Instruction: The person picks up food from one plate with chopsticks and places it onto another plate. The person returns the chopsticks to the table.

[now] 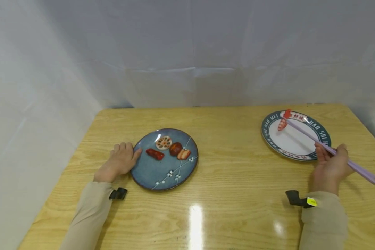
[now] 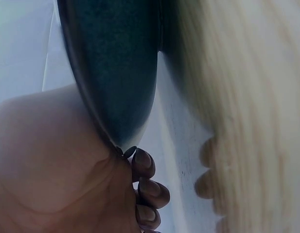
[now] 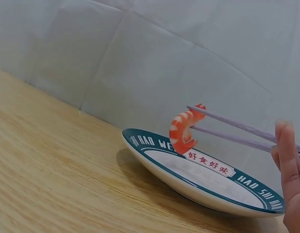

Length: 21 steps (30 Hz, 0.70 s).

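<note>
My right hand (image 1: 330, 168) holds a pair of purple chopsticks (image 1: 315, 140). Between their tips is a red-and-white striped shrimp (image 3: 181, 128), raised over a white plate with a green lettered rim (image 3: 213, 171). On the left, my left hand (image 1: 122, 161) grips the edge of a blue-grey plate (image 1: 156, 177), thumb over the rim and the other fingers along its outside. That plate carries a lotus root slice (image 1: 164, 142), a brown mushroom cap (image 1: 175, 149), a striped piece of pork belly (image 1: 184, 154) and a dark red strip of meat (image 1: 155, 153).
Both plates stand on a wooden table (image 1: 228, 180), with a wide stretch of tabletop between them. A pale sheet (image 1: 193, 52) hangs behind the table's back edge and continues along the left side. Small black devices (image 1: 295, 198) are strapped at both wrists.
</note>
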### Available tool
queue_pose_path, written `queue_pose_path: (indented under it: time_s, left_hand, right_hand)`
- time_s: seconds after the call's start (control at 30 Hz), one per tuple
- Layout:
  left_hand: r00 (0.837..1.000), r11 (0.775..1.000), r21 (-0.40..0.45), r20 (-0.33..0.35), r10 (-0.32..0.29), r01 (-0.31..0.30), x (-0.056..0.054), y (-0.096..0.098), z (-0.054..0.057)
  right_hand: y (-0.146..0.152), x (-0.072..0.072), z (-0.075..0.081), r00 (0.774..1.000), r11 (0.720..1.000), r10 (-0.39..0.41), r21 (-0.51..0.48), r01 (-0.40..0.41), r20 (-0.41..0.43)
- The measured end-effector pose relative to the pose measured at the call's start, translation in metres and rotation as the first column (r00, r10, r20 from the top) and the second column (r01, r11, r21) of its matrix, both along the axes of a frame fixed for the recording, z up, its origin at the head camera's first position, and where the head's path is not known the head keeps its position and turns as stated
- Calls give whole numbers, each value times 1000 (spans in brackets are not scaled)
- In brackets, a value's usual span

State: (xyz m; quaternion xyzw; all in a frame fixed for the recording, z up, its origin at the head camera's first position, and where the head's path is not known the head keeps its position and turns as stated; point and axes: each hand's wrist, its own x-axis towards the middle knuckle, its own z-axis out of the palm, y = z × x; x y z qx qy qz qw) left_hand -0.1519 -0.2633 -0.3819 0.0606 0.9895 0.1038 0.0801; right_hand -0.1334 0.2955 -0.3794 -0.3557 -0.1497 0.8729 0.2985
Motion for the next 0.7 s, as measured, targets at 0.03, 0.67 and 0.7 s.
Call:
queue_pose_path:
  time_s: [0.03,0.67,0.7]
  left_hand:
    - [1000,1000,-1,-1,-1,1,0,0,0]
    - [1000,1000,4,3,-1,1,0,0,0]
    - [1000,1000,6,4,0,0,0,0,0]
  right_hand:
    - [-1,0,0,1000,1000,3,4,-3,-4]
    - [-10,-1,5,1000,998,19,61,-17,-20]
    - [-10,-1,5,999,998,22,65,-20,-28]
